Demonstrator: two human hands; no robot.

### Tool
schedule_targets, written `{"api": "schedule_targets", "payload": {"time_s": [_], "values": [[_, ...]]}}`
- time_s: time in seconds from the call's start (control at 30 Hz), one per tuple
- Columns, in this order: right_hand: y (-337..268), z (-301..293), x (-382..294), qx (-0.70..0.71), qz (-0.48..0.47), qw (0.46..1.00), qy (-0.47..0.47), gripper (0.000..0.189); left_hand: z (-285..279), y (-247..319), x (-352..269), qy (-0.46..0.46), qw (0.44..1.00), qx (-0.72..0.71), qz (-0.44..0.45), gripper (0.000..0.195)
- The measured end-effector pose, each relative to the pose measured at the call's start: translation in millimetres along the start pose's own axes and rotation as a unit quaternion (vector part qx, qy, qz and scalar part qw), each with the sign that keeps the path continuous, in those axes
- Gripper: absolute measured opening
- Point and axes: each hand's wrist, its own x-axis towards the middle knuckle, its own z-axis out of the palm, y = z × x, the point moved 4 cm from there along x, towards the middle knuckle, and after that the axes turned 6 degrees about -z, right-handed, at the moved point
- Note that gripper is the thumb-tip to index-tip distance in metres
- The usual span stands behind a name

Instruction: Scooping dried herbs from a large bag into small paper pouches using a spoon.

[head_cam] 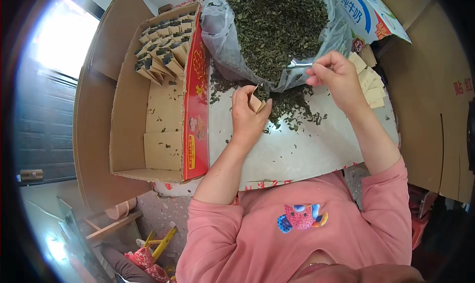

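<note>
My left hand (pixel 248 114) holds a small brown paper packet (pixel 256 102) open at the top, with dark dried leaves at its mouth. In my right hand (pixel 330 73) is a metal spoon (pixel 298 64), held by its handle over the near rim of a clear plastic bag (pixel 222 34). Dried green leaves (pixel 278 23) fill the bag, and more leaves (pixel 293 108) lie spilled on the pale tabletop (pixel 282 153). To the left, a red-sided cardboard box (pixel 195 134) holds rows of leaf-filled paper packets (pixel 163 49) at its far end.
Flat paper packets (pixel 371 84) lie in a pile at the table's right. Behind them stands a milk carton box (pixel 371 16). Large cardboard sheets (pixel 423 97) rise on the right, and a cardboard panel (pixel 92 142) flanks the packet box on the left.
</note>
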Motion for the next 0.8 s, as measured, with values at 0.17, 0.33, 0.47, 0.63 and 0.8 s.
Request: {"api": "schedule_targets", "payload": {"time_s": [0.17,0.33,0.47,0.63,0.8], "values": [[-7,-1,-19,0.0,-0.012,0.998,-0.064,0.003,0,0,1,0.0,1.0,0.008,-0.007,0.043],[-13,2,-27,-0.029,-0.045,0.993,-0.109,0.003,0,3,1,0.003,1.0,0.018,0.02,0.043],[-21,12,-28,-0.1,-0.057,0.985,-0.128,0.004,2,2,0,-0.006,1.0,0.012,0.014,0.043],[-31,23,-30,-0.218,-0.148,0.952,-0.154,0.006,4,1,0,-0.012,0.999,0.019,0.039,0.045],[-47,39,-34,-0.323,-0.284,0.888,-0.164,0.007,5,-2,-1,-0.002,0.999,0.023,0.046,0.047]]}}
